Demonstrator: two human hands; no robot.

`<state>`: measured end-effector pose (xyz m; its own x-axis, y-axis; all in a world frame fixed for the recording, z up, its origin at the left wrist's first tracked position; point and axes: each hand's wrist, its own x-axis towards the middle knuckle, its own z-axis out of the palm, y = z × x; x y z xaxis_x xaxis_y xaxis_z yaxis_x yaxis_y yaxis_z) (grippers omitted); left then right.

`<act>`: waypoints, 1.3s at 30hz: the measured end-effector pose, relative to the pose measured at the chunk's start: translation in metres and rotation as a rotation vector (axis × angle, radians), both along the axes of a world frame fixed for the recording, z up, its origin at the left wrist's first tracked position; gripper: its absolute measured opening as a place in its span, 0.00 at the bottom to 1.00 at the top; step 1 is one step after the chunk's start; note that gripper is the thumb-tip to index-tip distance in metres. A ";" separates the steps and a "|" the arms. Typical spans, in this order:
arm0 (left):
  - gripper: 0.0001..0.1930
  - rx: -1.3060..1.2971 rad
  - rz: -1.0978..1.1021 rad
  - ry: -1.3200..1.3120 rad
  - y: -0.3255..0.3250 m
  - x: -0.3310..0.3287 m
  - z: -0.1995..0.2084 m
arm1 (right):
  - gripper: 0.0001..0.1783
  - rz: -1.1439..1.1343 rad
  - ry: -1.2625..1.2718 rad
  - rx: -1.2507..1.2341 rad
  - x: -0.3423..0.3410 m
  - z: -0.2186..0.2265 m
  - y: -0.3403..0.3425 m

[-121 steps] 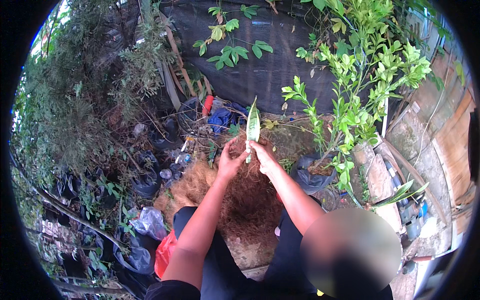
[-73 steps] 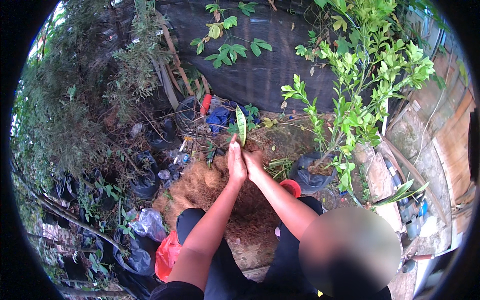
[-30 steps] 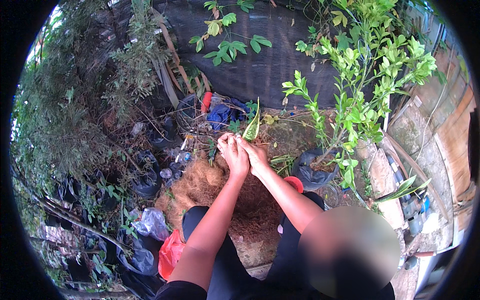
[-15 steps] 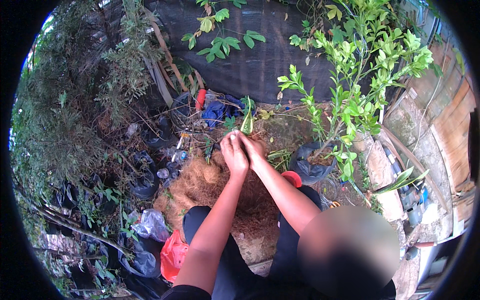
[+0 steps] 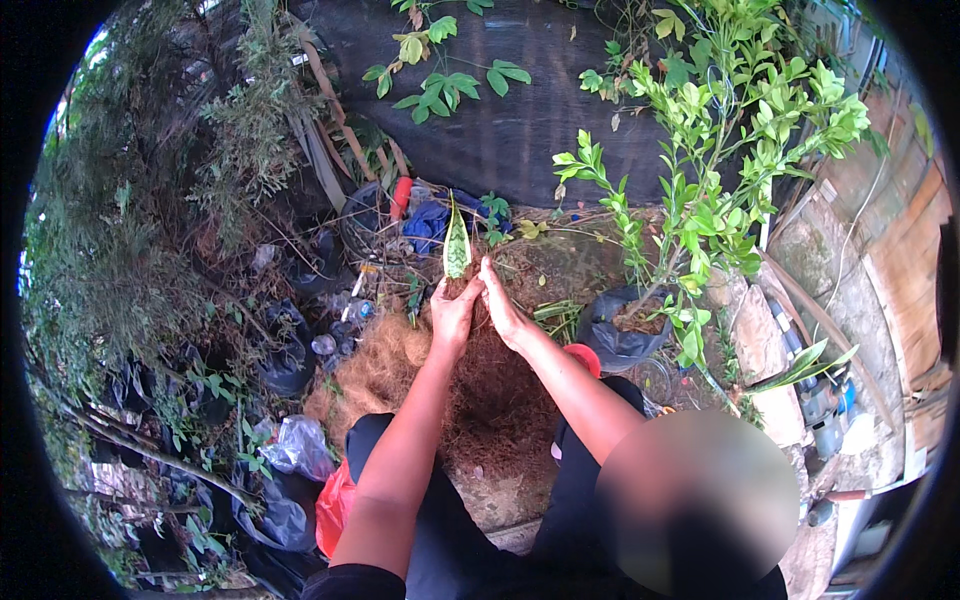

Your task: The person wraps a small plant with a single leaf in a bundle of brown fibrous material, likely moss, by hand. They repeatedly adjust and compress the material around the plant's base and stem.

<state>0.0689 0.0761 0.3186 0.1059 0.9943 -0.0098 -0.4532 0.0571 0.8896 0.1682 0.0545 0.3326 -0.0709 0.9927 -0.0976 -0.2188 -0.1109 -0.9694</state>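
Observation:
A small snake plant [image 5: 457,245] with green leaves edged in pale yellow stands upright above my left hand [image 5: 453,318]. My left fingers and thumb are closed around its base, where a clump of brown fibre [image 5: 460,287] shows in part. My right hand [image 5: 505,308] is beside the clump, its fingers stretched out and tilted toward the left thumb. It grips nothing that I can see. Below both hands lies a heap of dark brown loose fibre [image 5: 500,400], and a paler tangle of coconut fibre [image 5: 375,365] is on its left.
A leafy shrub grows in a black plastic bag [image 5: 622,325] to the right, with a red pot [image 5: 583,358] near my right forearm. Cut variegated leaves [image 5: 560,318] lie beyond it. Red plastic [image 5: 336,508] and clear bags [image 5: 300,448] are at left. A dark sheet [image 5: 540,130] hangs behind.
My hands were pressed together around the plant's base; now they are apart at the fingers. The plant has shifted left with my left hand, and its leaves show more fully.

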 end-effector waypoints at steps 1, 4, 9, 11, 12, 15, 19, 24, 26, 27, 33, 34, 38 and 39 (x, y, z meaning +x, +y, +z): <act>0.18 -0.056 0.000 0.005 -0.001 -0.001 0.001 | 0.59 0.033 -0.004 -0.060 0.004 0.003 0.007; 0.18 -0.166 -0.034 0.018 -0.004 -0.002 0.003 | 0.53 -0.079 -0.159 -0.195 0.022 0.010 0.009; 0.19 -0.230 -0.124 0.078 -0.011 0.001 0.000 | 0.37 -0.250 -0.422 0.101 0.056 0.025 0.018; 0.19 -0.185 -0.138 0.125 -0.011 0.003 -0.004 | 0.33 -0.218 -0.434 0.099 0.061 0.022 0.019; 0.20 -0.163 -0.154 0.116 -0.011 0.004 -0.006 | 0.31 -0.205 -0.531 0.076 0.063 0.019 0.019; 0.20 -0.151 -0.176 0.106 -0.010 0.005 -0.011 | 0.26 -0.176 -0.681 0.107 0.067 0.011 0.021; 0.19 -0.186 -0.155 0.122 -0.010 0.005 -0.009 | 0.16 -0.231 -0.731 0.267 0.072 0.009 0.022; 0.20 -0.304 -0.085 0.097 -0.012 0.001 0.005 | 0.10 -0.420 -0.672 0.315 0.075 0.019 0.025; 0.21 -0.305 -0.137 0.051 -0.012 -0.003 0.011 | 0.14 -0.529 -0.670 0.334 0.078 0.022 0.027; 0.21 -0.327 -0.137 0.033 -0.012 -0.006 0.013 | 0.14 -0.571 -0.648 0.363 0.082 0.022 0.027; 0.25 -0.380 -0.110 -0.032 -0.004 -0.021 0.019 | 0.13 -0.838 -0.575 0.281 0.106 0.010 0.038; 0.25 -0.376 -0.102 -0.047 -0.002 -0.024 0.019 | 0.12 -0.881 -0.516 0.367 0.107 0.007 0.041; 0.25 -0.371 -0.076 -0.083 0.004 -0.033 0.016 | 0.11 -0.673 -0.503 0.215 0.109 0.001 0.039; 0.25 -0.351 -0.078 -0.091 0.005 -0.034 0.015 | 0.11 -0.571 -0.533 0.135 0.107 0.001 0.036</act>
<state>0.0351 0.0813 0.3341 0.1972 0.9209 -0.3363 -0.5121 0.3892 0.7657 0.2756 0.0905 0.3338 0.4751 0.8673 0.1486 0.2910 0.0045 -0.9567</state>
